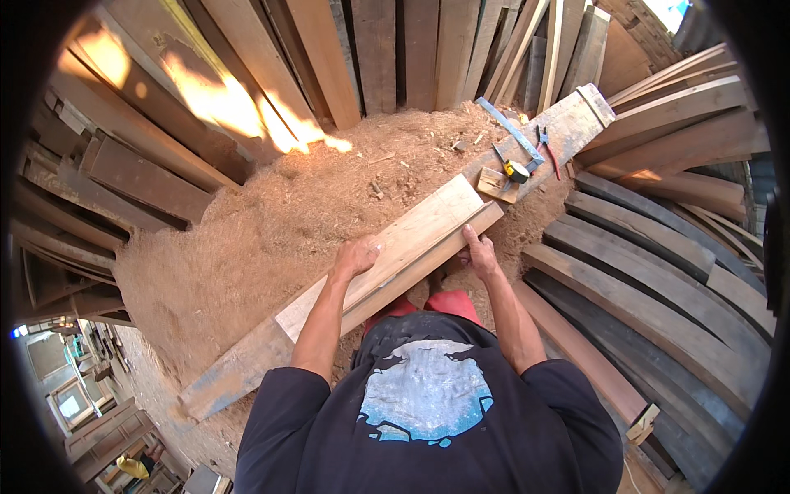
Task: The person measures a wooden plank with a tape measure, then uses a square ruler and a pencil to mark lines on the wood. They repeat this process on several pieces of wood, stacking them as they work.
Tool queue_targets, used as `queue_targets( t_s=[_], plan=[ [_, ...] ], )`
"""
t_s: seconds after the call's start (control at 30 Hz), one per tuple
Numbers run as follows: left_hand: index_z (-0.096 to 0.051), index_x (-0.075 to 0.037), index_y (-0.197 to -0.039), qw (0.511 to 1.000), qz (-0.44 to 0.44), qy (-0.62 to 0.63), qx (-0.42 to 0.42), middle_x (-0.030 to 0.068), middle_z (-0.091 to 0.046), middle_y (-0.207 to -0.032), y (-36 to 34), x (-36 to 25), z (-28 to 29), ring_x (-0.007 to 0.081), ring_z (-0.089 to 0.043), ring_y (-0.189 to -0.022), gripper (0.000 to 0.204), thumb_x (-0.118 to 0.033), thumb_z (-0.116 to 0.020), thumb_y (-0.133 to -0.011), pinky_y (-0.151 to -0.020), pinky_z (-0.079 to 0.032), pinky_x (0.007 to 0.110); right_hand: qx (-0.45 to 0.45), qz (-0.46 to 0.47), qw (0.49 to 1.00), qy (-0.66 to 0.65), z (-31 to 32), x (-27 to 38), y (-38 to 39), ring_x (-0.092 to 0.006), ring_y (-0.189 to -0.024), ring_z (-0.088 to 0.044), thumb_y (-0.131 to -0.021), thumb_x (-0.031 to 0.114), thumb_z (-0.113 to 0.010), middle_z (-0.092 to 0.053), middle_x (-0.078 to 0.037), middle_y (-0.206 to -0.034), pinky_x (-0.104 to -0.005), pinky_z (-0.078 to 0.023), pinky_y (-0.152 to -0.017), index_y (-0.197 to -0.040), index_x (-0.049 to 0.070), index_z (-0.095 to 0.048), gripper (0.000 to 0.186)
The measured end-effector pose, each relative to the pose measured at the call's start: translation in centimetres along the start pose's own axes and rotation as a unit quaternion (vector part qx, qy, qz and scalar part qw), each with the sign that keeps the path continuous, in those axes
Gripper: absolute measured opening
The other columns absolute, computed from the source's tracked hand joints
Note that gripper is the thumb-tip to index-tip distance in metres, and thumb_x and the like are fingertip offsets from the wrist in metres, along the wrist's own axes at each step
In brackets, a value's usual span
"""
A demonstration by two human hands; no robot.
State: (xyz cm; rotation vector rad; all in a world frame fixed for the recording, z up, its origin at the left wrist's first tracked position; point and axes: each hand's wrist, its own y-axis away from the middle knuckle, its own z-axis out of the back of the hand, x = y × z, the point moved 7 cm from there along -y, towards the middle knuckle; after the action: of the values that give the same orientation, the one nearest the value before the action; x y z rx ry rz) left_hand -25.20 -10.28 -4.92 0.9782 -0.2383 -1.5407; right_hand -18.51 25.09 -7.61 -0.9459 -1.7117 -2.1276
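Observation:
A pale wooden plank (407, 236) lies slantwise on a long worn board (239, 372) in front of me. Along its near side runs a narrower strip (424, 265) with a dark line between; I cannot tell if it is a separate piece. My right hand (480, 253) grips this near strip close to its right end, thumb on top. On the plank's upper face rests my left hand (355, 257), its fingers curled; whatever they might hold is hidden. Just past the right end sit a small wooden block (498, 186) and a yellow-and-black tape measure (517, 171).
A bluish metal square (508, 128) and red-handled pliers (550, 151) lie at the worn board's far right. Wood shavings (271, 222) cover the ground. Upright planks (378, 58) stand at the back, and stacked timber (650, 263) crowds the right.

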Motion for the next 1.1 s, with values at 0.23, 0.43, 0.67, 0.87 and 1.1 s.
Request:
queue_targets(
  t_s=[0.23, 0.43, 0.67, 0.87, 1.1],
  plan=[
    [-0.046, -0.001, -0.152, 0.959, -0.132, -0.081, -0.238, 0.0277, -0.046, -0.155, 6.4, -1.1, -3.6, 0.0484, -0.044, -0.140, 0.097, -0.062, -0.078, -0.083, -0.114, -0.040, 0.058, 0.043, -0.016, 0.989, -0.143, 0.1, -0.4, 0.0, -0.0260, -0.102, -0.067, -0.095, 0.073, -0.067, -0.063, -0.014, -0.132, -0.0403, -0.054, -0.078, -0.152, 0.011, -0.045, 0.087],
    [-0.056, -0.006, -0.130, 0.979, -0.092, -0.074, -0.164, 0.0204, -0.055, -0.122, 12.8, -4.6, -5.9, 0.0407, -0.054, -0.117, 0.077, -0.028, -0.094, -0.067, -0.092, -0.049, 0.055, -0.027, -0.071, 0.953, -0.294, 2.3, -3.2, -1.2, -0.0467, -0.151, -0.041, -0.102, 0.076, -0.049, -0.036, -0.024, -0.170, -0.0554, -0.035, -0.120, -0.174, 0.019, -0.008, 0.100],
    [-0.060, -0.008, -0.120, 0.984, -0.098, -0.070, -0.134, 0.0196, -0.060, -0.115, 10.8, -4.1, -5.5, 0.0417, -0.063, -0.106, 0.063, -0.028, -0.093, -0.068, -0.090, -0.053, 0.052, 0.038, -0.065, 0.974, -0.213, 0.1, -6.8, -4.0, -0.0192, -0.080, -0.059, -0.106, 0.071, -0.047, -0.067, -0.006, -0.115, -0.0384, -0.049, -0.071, -0.149, 0.017, -0.051, 0.068],
    [-0.060, -0.010, -0.140, 0.998, -0.056, -0.007, 0.016, 0.0190, -0.067, -0.135, 9.0, -0.1, -4.1, 0.0391, -0.063, -0.128, 0.083, -0.043, -0.092, -0.071, -0.107, -0.050, 0.050, -0.012, -0.110, 0.963, -0.247, -2.6, -5.6, -0.9, -0.0236, -0.100, -0.064, -0.108, 0.061, -0.054, -0.071, -0.004, -0.119, -0.0422, -0.047, -0.083, -0.138, 0.015, -0.057, 0.056],
    [-0.067, -0.004, -0.138, 0.992, -0.051, 0.080, 0.088, 0.0208, -0.068, -0.141, 8.3, 2.3, -1.5, 0.0383, -0.063, -0.132, 0.086, -0.051, -0.092, -0.070, -0.109, -0.050, 0.046, 0.031, -0.073, 0.938, -0.337, -3.5, -4.7, 2.0, -0.0280, -0.116, -0.066, -0.106, 0.049, -0.065, -0.070, -0.008, -0.132, -0.0483, -0.050, -0.099, -0.139, 0.013, -0.059, 0.049]
  ],
)
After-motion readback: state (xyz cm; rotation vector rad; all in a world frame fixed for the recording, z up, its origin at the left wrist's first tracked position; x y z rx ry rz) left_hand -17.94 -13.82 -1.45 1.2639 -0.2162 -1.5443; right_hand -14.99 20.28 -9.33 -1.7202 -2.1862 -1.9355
